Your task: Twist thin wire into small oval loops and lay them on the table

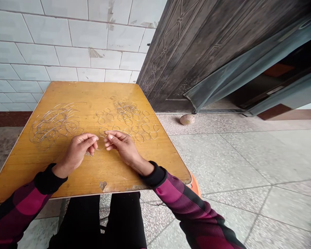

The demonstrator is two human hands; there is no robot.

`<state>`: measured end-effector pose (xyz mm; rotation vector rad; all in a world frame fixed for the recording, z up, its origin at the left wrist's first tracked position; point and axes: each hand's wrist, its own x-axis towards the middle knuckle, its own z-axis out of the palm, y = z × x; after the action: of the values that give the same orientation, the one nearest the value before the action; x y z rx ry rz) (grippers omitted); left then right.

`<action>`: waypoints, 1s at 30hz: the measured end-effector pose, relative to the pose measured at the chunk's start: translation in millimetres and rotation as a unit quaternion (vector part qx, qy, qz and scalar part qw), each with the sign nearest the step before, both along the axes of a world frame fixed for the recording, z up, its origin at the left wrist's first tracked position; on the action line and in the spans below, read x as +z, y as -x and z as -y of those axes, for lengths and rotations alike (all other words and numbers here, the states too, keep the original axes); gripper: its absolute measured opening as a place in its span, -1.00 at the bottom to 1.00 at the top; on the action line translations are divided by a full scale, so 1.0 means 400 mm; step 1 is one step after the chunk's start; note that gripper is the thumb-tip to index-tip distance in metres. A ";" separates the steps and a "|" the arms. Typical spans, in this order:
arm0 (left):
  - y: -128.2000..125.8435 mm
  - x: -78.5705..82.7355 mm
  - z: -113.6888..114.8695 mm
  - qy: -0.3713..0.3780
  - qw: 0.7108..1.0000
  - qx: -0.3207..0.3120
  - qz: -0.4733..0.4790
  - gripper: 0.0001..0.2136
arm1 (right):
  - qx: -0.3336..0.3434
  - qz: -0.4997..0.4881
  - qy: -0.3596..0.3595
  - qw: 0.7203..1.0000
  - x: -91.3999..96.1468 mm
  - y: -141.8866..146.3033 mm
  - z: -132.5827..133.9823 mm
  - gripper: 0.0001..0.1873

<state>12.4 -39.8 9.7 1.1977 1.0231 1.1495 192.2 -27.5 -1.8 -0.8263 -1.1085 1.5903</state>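
- A thin wire [100, 149] is between the person's two hands, over the middle of the table [77, 176]; it bridges the small gap from fingertip to fingertip, running crosswise to the person.
- Part of this wire bows toward the person in a shallow curve, so it lies to the right of the left hand [79, 150] and to the left of the right hand [123, 147], about equally near to both.
- The left thumb and forefinger are pressed together and look clamped on the wire's left side.
- The right thumb and fingers are likewise pinched, by all appearances on the wire's right side; the two hands are near each other but not touching.
- A loose tangle of wires [54, 122] lies beyond the left hand, toward the table's left edge; many strands slant up and to the right.
- Small wire rings [146, 128] lie beyond and to the right of the right hand, some joined or overlapping, with a denser heap of rings [126, 109] farther back.
- The wire's ends are covered by the fingers, and whether it closes into a full ring I cannot tell.
- A pale streak just behind the right hand may be part of this wire or another one; the hand hides where it leads.
- Single strands in the tangle and heap are too fine to count.
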 end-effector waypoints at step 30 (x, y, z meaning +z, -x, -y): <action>-0.031 -0.007 0.015 0.176 0.943 -0.071 0.273 -0.77 | -0.075 0.205 -0.395 0.892 -0.017 -0.001 0.046 -0.70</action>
<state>24.8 -45.8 6.9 0.6032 0.6642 1.0467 192.5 -45.8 -8.6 -0.6616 -1.7728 0.7104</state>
